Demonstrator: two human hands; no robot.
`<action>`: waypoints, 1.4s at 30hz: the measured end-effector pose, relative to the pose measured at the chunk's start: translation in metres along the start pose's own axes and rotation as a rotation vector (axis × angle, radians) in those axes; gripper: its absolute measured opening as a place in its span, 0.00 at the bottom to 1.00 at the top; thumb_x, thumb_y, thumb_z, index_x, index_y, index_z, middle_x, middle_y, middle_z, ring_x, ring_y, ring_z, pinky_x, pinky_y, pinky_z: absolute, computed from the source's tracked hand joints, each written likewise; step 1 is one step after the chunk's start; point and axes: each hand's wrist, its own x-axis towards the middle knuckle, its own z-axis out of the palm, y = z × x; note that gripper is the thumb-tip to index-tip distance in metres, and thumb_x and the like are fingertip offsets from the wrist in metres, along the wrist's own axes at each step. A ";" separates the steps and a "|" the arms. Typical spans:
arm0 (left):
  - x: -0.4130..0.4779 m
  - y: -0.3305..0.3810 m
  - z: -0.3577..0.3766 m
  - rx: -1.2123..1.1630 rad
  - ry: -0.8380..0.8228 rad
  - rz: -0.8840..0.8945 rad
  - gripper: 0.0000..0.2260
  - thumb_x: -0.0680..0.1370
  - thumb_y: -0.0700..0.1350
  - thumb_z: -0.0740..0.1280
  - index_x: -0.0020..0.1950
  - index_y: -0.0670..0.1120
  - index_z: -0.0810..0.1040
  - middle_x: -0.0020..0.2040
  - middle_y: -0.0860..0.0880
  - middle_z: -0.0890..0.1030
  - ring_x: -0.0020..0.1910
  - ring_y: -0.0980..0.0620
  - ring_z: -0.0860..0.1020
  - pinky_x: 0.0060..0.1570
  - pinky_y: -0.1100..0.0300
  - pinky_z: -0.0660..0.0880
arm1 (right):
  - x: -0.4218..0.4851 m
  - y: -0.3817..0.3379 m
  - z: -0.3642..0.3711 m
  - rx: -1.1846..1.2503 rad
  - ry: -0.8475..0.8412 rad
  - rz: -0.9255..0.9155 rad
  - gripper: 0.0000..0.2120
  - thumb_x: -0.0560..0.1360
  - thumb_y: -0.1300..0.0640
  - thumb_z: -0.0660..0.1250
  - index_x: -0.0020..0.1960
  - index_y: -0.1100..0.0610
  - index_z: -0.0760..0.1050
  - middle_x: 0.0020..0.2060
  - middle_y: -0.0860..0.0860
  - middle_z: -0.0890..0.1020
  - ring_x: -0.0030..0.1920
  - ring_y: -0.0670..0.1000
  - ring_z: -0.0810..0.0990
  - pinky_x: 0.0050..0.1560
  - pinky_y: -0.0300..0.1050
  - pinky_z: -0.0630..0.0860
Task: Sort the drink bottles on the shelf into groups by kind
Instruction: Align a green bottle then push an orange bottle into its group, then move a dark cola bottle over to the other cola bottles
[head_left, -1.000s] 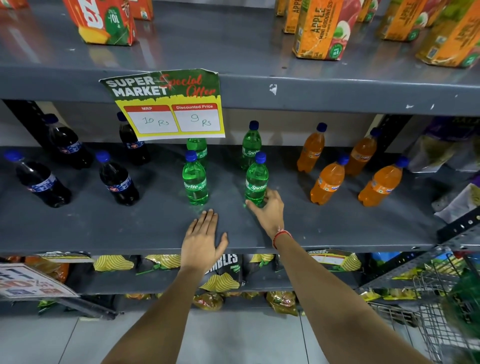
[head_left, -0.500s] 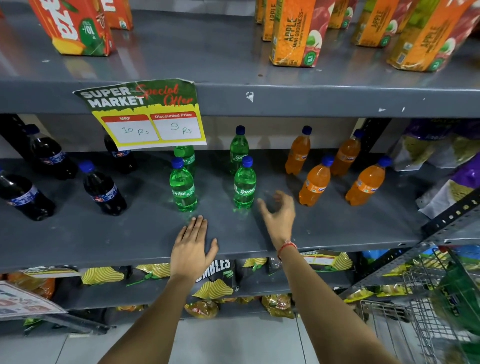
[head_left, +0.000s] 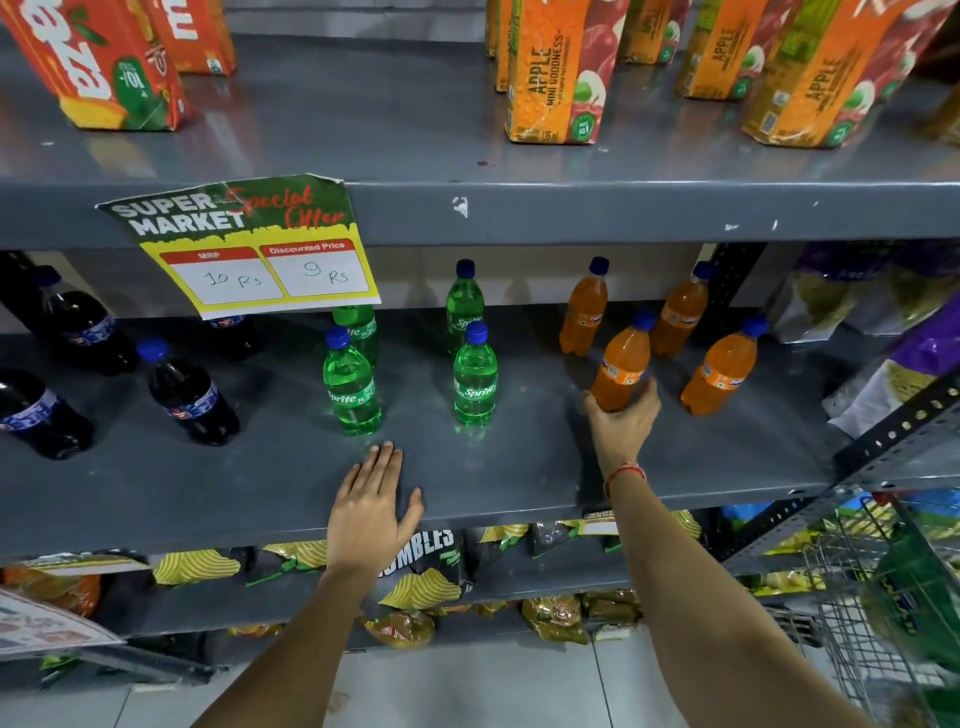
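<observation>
My right hand (head_left: 621, 423) has left the front green bottle (head_left: 474, 376) and now cups the nearest orange bottle (head_left: 621, 371) mid-shelf, so the greens look settled; my left hand (head_left: 371, 512) rests flat, fingers spread.

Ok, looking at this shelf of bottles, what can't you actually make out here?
- Rear-left green Sprite bottle: its cap and neck are hidden behind the price sign, head view.
- Rear dark cola bottle: the same sign covers its top.
- Leftmost cola bottle: cut off by the left edge.
- Right hand on the front orange bottle: whether the grip is closed is unclear.
</observation>
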 end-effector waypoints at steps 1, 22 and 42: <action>0.000 0.000 0.000 0.002 -0.003 -0.001 0.27 0.76 0.55 0.54 0.64 0.36 0.74 0.65 0.39 0.75 0.65 0.43 0.72 0.63 0.47 0.67 | 0.006 0.005 -0.001 0.038 0.018 -0.073 0.21 0.74 0.64 0.66 0.64 0.67 0.64 0.60 0.66 0.73 0.65 0.62 0.71 0.64 0.50 0.68; 0.002 0.001 -0.001 -0.001 -0.011 0.011 0.27 0.77 0.55 0.53 0.64 0.36 0.73 0.65 0.39 0.74 0.65 0.42 0.71 0.64 0.47 0.65 | 0.021 0.006 0.014 0.032 0.104 -0.185 0.28 0.68 0.55 0.75 0.63 0.65 0.69 0.60 0.63 0.71 0.60 0.61 0.72 0.63 0.50 0.69; -0.046 -0.165 -0.057 -0.036 0.026 -0.275 0.33 0.80 0.60 0.43 0.65 0.36 0.72 0.66 0.38 0.73 0.67 0.42 0.69 0.63 0.45 0.65 | -0.200 -0.064 0.258 -0.025 -0.624 -0.653 0.29 0.69 0.50 0.73 0.65 0.60 0.69 0.58 0.57 0.73 0.59 0.56 0.73 0.61 0.54 0.73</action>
